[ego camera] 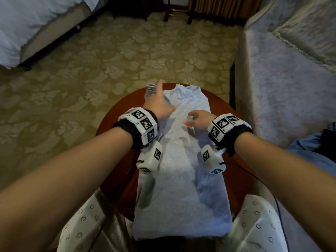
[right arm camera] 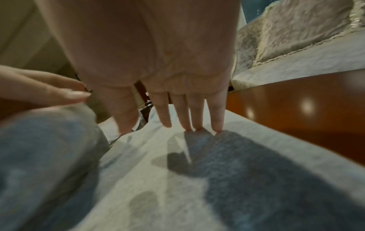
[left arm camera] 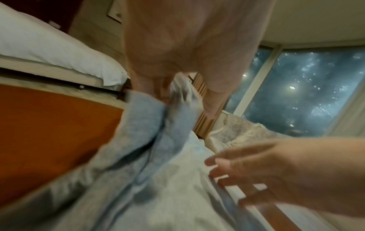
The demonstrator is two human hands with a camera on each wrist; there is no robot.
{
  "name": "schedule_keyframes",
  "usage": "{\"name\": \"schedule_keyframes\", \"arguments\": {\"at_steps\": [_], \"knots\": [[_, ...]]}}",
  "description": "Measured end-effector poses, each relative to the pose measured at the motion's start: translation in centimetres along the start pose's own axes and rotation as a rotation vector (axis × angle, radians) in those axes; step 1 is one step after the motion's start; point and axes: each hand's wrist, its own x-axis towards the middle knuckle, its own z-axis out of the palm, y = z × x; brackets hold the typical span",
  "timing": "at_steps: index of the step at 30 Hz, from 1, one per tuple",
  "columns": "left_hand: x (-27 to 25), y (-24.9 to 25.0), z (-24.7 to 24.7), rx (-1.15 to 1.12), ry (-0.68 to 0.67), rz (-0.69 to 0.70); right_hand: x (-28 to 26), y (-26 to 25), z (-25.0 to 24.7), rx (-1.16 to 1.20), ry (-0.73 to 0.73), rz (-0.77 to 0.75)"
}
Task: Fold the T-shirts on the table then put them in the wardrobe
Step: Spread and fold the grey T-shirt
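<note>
A pale grey T-shirt (ego camera: 181,179) lies lengthwise on the round red-brown table (ego camera: 125,104), collar at the far end and hem hanging over the near edge. My left hand (ego camera: 158,104) pinches the shirt's left sleeve, whose striped cuff (ego camera: 151,87) is lifted off the table; the left wrist view shows this sleeve (left arm camera: 177,96) raised in the left hand (left arm camera: 173,78). My right hand (ego camera: 195,120) rests near the shirt's chest. In the right wrist view the right hand (right arm camera: 164,121) has straight fingers, tips touching the T-shirt (right arm camera: 177,179).
A white-sheeted bed (ego camera: 27,24) stands at the far left. A bed with a pale textured cover (ego camera: 281,79) stands close to the table's right. Blue cloth (ego camera: 309,151) lies at the right edge. Dark furniture legs (ego camera: 169,13) stand across the patterned carpet.
</note>
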Motion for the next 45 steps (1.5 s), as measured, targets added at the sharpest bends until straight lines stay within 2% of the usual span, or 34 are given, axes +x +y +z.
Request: {"name": "schedule_keyframes", "arguments": {"at_steps": [3,8,12,15,17,19,21,24,26,29,31,33,35,37,40,44,45], "knots": [[-0.5,0.0,3.1,0.036,-0.113,0.079,-0.3,1.5,-0.7,0.007,0.088,0.051],[0.6,-2.2,3.0,-0.088,-0.011,0.015,-0.4,2.7,-0.9,-0.051,0.084,0.042],[0.5,-3.4,1.4,0.17,-0.088,0.089,-0.6,1.5,-0.1,-0.006,0.166,-0.029],[-0.1,-4.7,1.0,0.349,-0.192,0.16,-0.3,-0.2,1.3,0.107,0.137,-0.084],[-0.6,-5.3,0.9,0.356,-0.205,0.173,-0.1,-1.2,2.0,0.326,0.089,-0.026],[-0.9,-5.9,0.7,0.302,-0.149,0.177,0.0,-2.1,2.7,0.544,0.047,0.056],[-1.1,-6.3,0.3,0.277,-0.089,0.171,0.4,-2.9,3.1,0.624,0.041,0.097],[-1.3,-7.0,-0.6,0.269,-0.047,0.123,1.3,-3.6,3.6,0.711,0.111,0.201],[-1.4,-7.7,-1.3,0.253,-0.033,0.09,2.4,-4.0,3.6,0.744,0.062,0.249],[-1.5,-8.8,-2.3,0.184,-0.002,0.052,1.3,-6.1,2.9,0.701,-0.089,0.288],[-1.7,-9.5,-2.8,0.142,0.018,0.031,1.6,-7.3,2.5,0.66,-0.085,0.279],[-1.8,-10.0,-3.1,0.118,0.036,0.027,1.4,-8.7,2.6,0.634,-0.098,0.198],[-1.9,-10.3,-3.3,0.108,0.054,0.023,2.3,-9.6,3.3,0.711,-0.11,0.147],[-1.8,-10.6,-3.5,0.092,0.081,0.015,3.0,-10.4,4.0,0.788,-0.075,0.094],[-1.6,-10.9,-3.7,0.052,0.12,0.001,3.4,-10.9,4.7,0.744,-0.021,-0.03],[-1.9,-10.3,-2.7,0.082,0.074,0.065,4.2,-8.6,5.5,0.403,0.08,0.088],[-1.9,-10.0,-2.3,0.102,0.053,0.098,4.2,-8.2,5.5,0.383,0.115,0.094]]}}
